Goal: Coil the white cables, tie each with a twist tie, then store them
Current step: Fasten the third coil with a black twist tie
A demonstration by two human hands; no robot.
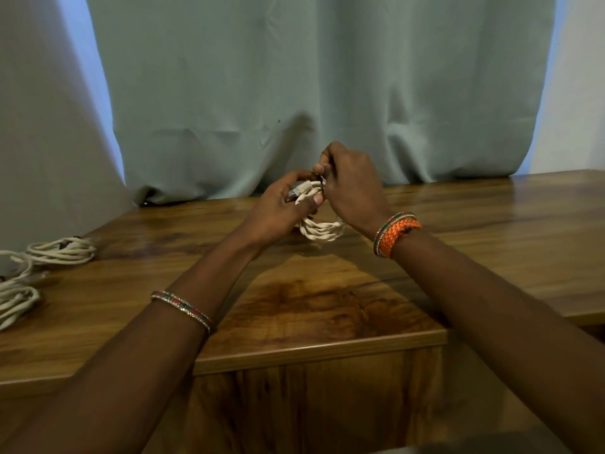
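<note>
A coiled white cable [322, 229] is held upright just above the middle of a wooden counter [327, 309], its lower loops hanging close to the glossy surface and its upper part gathered between two bare hands. The left hand [281, 209] is closed around the left side of the coil, thumb pressed across the strands, with a grey-tipped connector [298, 189] lying over its fingers. The right hand [352, 181] is closed at the top of the bundle, its grip pinching a thin dark twist tie [322, 183] that runs down against the strands; how far the tie goes around the coil cannot be made out. A beaded bangle [181, 306] sits on the left forearm; the right wrist carries similar bangles beside a woven orange band [397, 235]. At the far left edge of the counter, well apart from the hands, lie two more white cable bundles [49, 252], one behind the other, the nearer one partly cut off by the frame. A pale green curtain [311, 86] hangs behind the counter, its hem resting on the back of the surface.
</note>
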